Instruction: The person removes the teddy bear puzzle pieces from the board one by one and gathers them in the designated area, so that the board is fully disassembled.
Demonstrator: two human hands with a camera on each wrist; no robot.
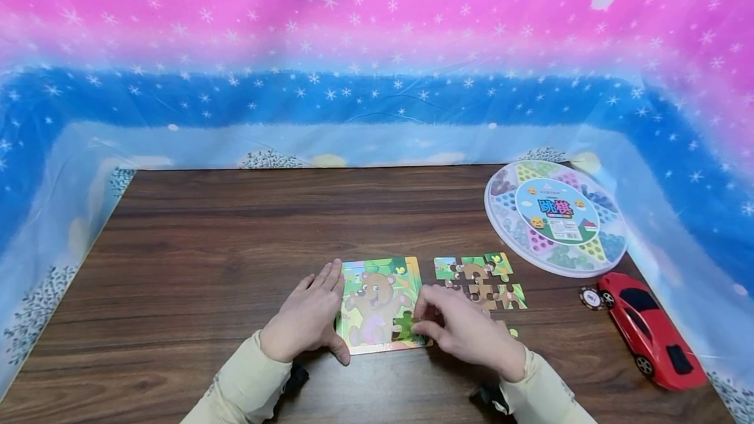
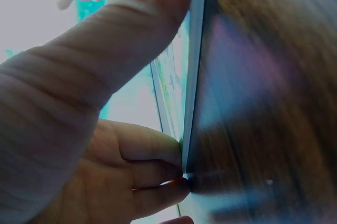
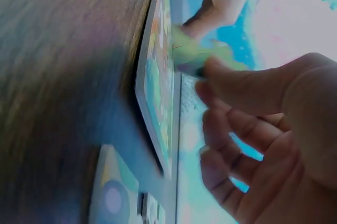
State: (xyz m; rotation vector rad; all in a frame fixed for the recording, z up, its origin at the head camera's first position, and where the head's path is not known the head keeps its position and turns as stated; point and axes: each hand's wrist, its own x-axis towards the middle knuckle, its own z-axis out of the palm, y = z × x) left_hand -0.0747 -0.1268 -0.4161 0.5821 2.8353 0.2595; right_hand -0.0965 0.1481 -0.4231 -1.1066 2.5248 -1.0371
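Observation:
A bear-picture jigsaw puzzle board lies on the wooden table between both hands. My left hand rests along its left side, fingers straight against the edge and thumb by the near-left corner. In the left wrist view, the fingertips touch the board's edge. My right hand pinches a green puzzle piece between thumb and finger, over the board's lower right part. Its other fingers are loosely bent. Loose puzzle pieces lie to the right of the board, partly hidden behind the right hand.
A round Chinese checkers box with a clear lid lies at the far right. In front of it are a red toy car and a small black-and-white chip. A pink and blue curtain borders the table's back and sides.

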